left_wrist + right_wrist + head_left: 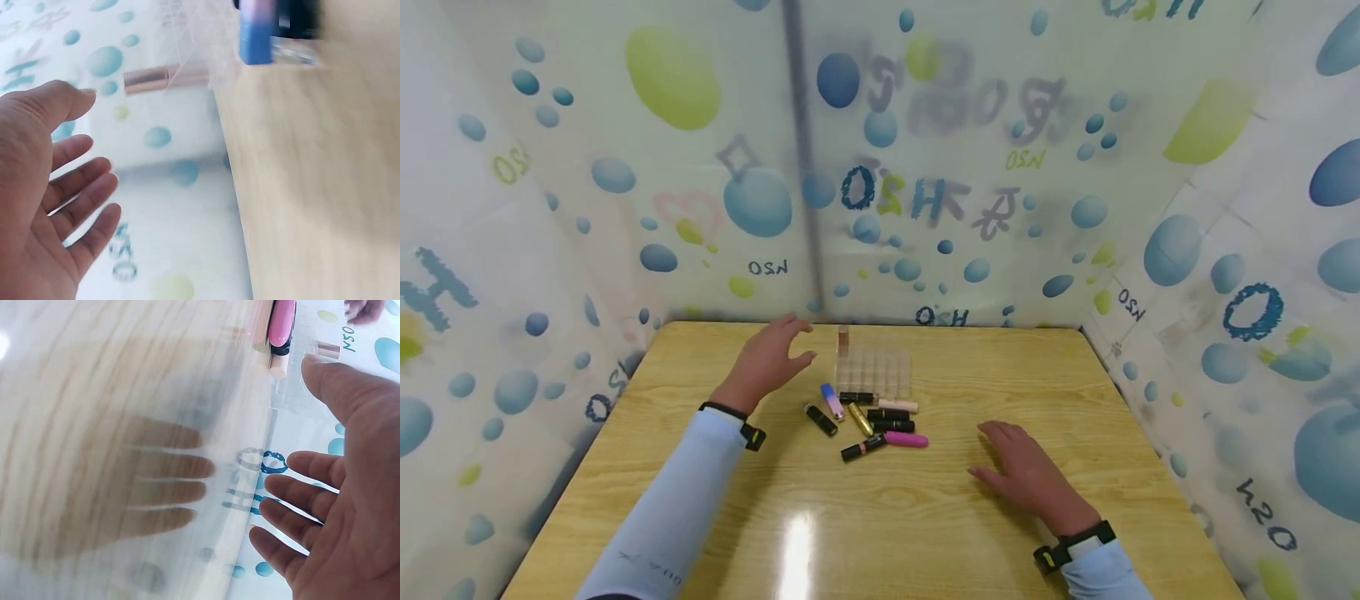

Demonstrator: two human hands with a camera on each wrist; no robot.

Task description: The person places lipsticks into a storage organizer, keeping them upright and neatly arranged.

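My left hand (767, 360) hovers to the left of a clear compartment organizer (880, 367), fingers spread and nothing held. A copper lipstick tube (843, 337) stands upright in the organizer's back left corner; the left wrist view shows this copper tube (164, 79) beyond my thumb. My right hand (1026, 471) is over the right side of the table, fingers apart and holding nothing. In front of the organizer lie several lipstick tubes: a blue-purple one (832, 402), a gold one (861, 419), a pink one (907, 439), a pale one (898, 406) and several black ones, including one (821, 419) at the left.
The wooden table (925, 525) has a glossy top that reflects light and, in the right wrist view, my right hand. A patterned curtain (880, 275) hangs behind the table's back edge, with similar sheets at both sides.
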